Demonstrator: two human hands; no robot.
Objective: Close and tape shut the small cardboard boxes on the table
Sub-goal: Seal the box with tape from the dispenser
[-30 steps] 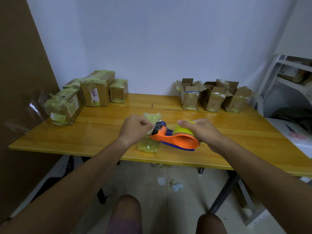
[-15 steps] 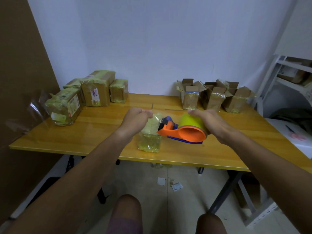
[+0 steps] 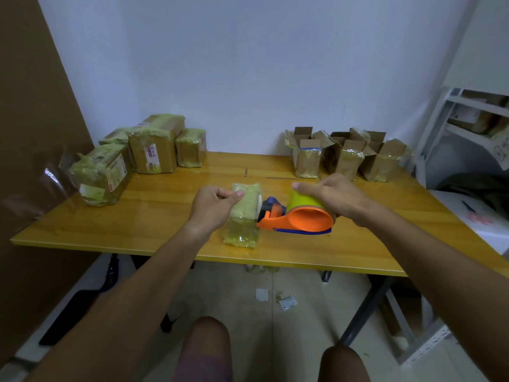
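Two hands flanked the small box (image 3: 244, 215), which lay mid-table with its long axis running away from the person — left hand (image 3: 214, 205) pinching at its near-left top edge, right hand (image 3: 329, 195) clamped on the tape dispenser (image 3: 297, 219) just right.
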